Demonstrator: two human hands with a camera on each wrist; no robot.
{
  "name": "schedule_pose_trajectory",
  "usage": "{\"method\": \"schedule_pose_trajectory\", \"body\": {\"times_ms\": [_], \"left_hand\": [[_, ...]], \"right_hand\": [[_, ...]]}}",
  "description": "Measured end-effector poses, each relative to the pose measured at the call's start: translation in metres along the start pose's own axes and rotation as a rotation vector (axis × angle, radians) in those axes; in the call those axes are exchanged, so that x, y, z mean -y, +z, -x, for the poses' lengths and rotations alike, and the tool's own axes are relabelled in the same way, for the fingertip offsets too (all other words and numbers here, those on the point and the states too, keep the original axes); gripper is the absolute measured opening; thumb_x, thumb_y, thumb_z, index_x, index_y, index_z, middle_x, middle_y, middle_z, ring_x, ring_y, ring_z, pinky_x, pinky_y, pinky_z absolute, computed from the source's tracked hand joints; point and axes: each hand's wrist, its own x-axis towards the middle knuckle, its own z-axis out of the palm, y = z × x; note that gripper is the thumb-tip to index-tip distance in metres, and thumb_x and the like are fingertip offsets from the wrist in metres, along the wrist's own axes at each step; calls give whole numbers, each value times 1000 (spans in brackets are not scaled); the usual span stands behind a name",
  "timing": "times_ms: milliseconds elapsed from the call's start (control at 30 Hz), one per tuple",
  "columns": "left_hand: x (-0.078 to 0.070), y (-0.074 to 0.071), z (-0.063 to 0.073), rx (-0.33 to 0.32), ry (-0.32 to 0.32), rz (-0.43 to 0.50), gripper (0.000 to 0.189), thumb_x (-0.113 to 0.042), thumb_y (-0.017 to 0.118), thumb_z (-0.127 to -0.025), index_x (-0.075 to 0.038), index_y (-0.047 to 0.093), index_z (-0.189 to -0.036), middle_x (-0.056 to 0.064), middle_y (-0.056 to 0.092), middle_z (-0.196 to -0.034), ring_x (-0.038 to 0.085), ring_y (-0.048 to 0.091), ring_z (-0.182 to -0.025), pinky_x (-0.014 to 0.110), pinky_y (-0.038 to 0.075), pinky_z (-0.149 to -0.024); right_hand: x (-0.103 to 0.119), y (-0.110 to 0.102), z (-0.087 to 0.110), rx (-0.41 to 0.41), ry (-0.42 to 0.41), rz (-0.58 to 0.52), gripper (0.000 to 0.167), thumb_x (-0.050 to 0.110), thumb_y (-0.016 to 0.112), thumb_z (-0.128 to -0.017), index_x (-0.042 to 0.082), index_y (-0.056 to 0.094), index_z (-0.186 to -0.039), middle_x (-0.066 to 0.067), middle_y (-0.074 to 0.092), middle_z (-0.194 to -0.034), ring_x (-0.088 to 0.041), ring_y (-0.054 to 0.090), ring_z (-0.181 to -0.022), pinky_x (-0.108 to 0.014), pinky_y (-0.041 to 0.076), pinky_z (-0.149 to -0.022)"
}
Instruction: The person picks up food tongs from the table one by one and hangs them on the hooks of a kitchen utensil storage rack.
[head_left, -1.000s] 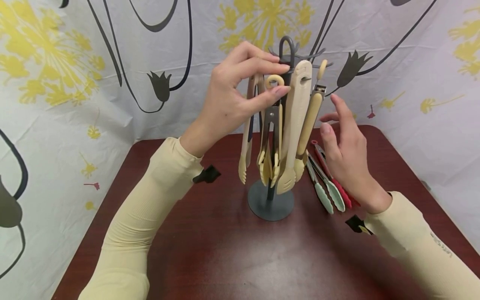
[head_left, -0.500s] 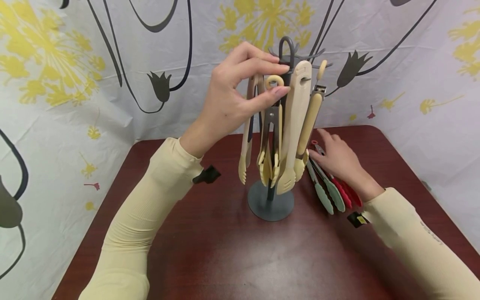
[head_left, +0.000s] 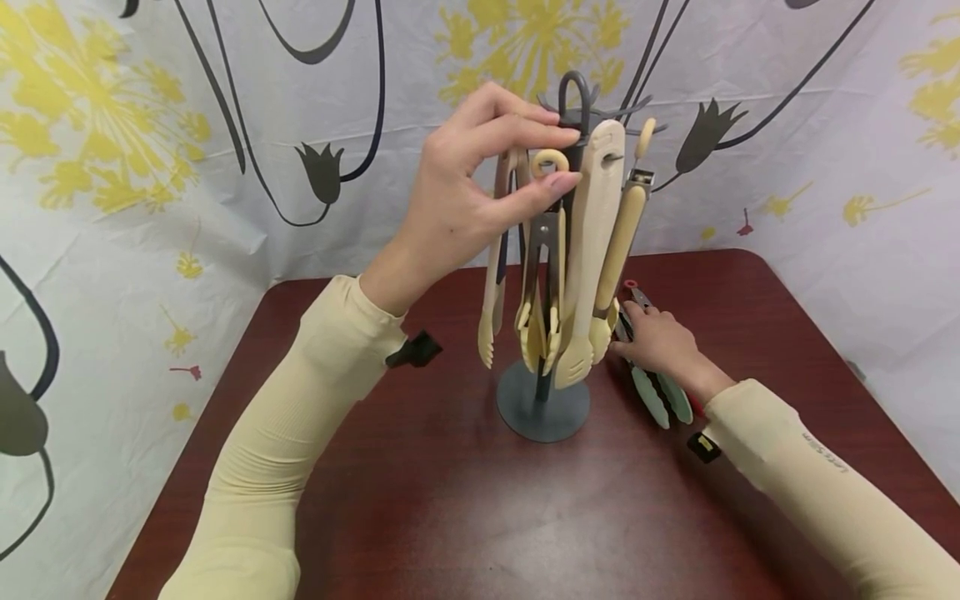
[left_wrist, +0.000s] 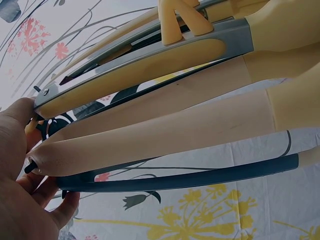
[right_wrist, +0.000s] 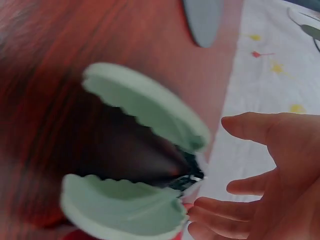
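Note:
My left hand (head_left: 465, 179) holds the top of a dark grey utensil stand (head_left: 543, 417), thumb in front and fingers behind. Under the thumb hang yellow-handled metal tongs (head_left: 546, 237). Beige tongs (head_left: 596, 242) and a second yellow pair (head_left: 621, 250) hang to the right on hooks. In the left wrist view, the fingers lie near the upper ends of the hanging beige tongs (left_wrist: 150, 137). My right hand (head_left: 660, 342) is low over mint-green-tipped tongs (head_left: 651, 396) lying on the table. In the right wrist view its thumb and fingers (right_wrist: 240, 130) are spread, the green tips (right_wrist: 145, 100) apart beyond them.
Red tongs (head_left: 631, 285) lie beside the green pair, mostly hidden by my right hand. Beige-and-blue tongs (head_left: 491, 292) hang at the stand's left. A dark red table (head_left: 420, 500) carries everything, with a flower-patterned cloth (head_left: 225, 83) behind it and at the sides.
My right hand has come down from beside the hanging tongs to the green tongs on the table, shifting slightly left at the end. The left hand and the stand stay in place.

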Motion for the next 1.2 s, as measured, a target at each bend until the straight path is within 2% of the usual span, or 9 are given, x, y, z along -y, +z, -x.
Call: {"method": "schedule_pose_trajectory", "body": {"times_ms": [133,300,533,667,767,867,1033,1200], "left_hand": [[0,0,0,4,6,-5,22,-14,77,-85,-4,77,-105,16,64,-107,19,58,-105,25,42,-81],[0,1,0,-1,5,-2,22,-15,77,-85,-4,77,-104,16,64,-106,19,59,-105,25,42,-82],[-1,0,1,-1,3,-9,22,-15,77,-85,-4,77,-104,15,64,-107,19,58,-103,24,42,-80],[-1,0,0,0,5,-15,23,-16,77,-85,-4,77,-105,15,64,-107,18,58,-101,24,42,-80],[-1,0,0,-1,4,-13,23,-15,77,-85,-4,77,-104,16,64,-107,19,58,-102,24,42,-80],[0,0,0,-3,3,-9,23,-15,78,-85,-3,77,-104,16,64,-107,19,58,-104,24,42,-81],[0,0,1,-6,3,-5,23,-14,78,-84,-3,77,-104,16,64,-107,20,58,-102,24,42,-81],[0,0,0,-3,-2,-8,23,-15,78,-84,-4,77,-104,16,64,-107,19,58,-100,24,42,-80]], "right_hand": [[2,5,-1,-42,-12,25,81,42,62,-91,2,27,-153,-33,39,-149,-57,44,-125,-67,49,-81],[4,10,-2,-84,-16,54,81,38,63,-90,-2,28,-151,-34,46,-143,-56,50,-121,-66,50,-81],[6,16,-6,-152,-44,111,80,31,68,-87,-5,31,-148,-35,63,-107,-49,65,-87,-55,52,-56],[6,18,-9,-179,-55,128,75,26,68,-86,-3,34,-146,-28,63,-87,-40,62,-65,-47,46,-44],[6,19,-10,-204,-72,140,67,22,67,-84,-1,39,-140,-22,59,-75,-34,57,-55,-43,41,-40],[6,20,-10,-233,-88,150,61,19,66,-82,-1,43,-135,-20,57,-71,-34,56,-53,-43,40,-39],[5,21,-10,-266,-102,152,55,16,69,-79,0,47,-127,-22,60,-74,-38,60,-59,-46,42,-41],[4,21,-10,-247,-108,150,53,17,68,-79,-1,47,-125,-21,61,-74,-36,59,-60,-45,42,-41]]}}
